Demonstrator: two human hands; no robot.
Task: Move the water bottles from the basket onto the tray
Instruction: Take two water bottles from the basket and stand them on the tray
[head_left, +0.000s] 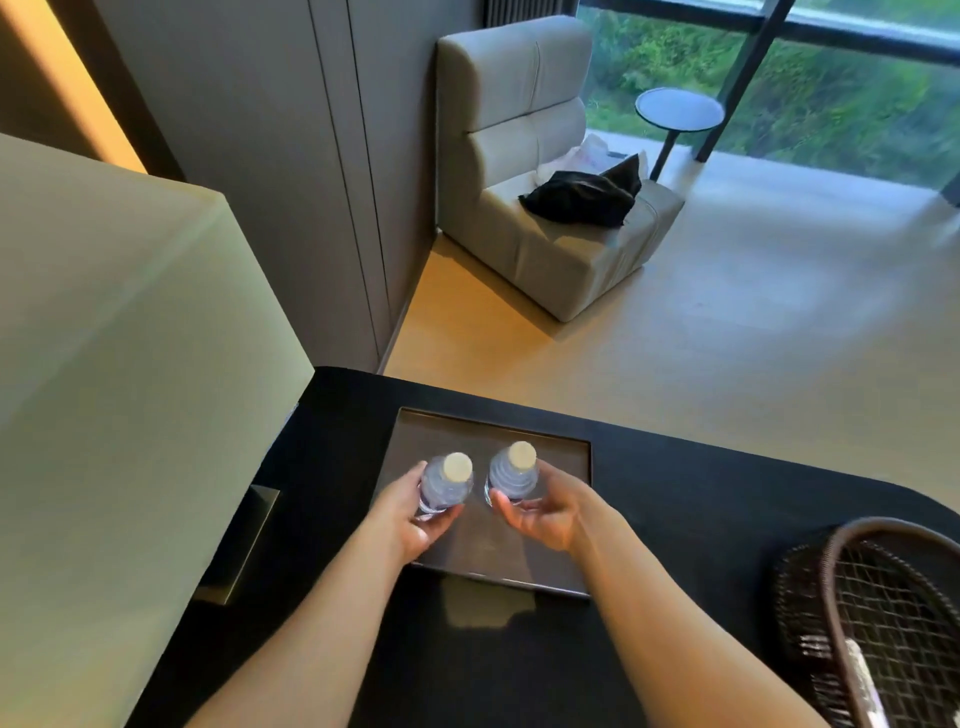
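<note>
Each grip wraps one bottle, the left hand on the left bottle and the right hand on the right bottle, both upright over the tray, so letting go crooked could tip one into the other.

Blk counter w/ tray, basket

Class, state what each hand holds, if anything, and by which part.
The left hand grips one water bottle around its body; the right hand cups the other bottle at its lower body.
</note>
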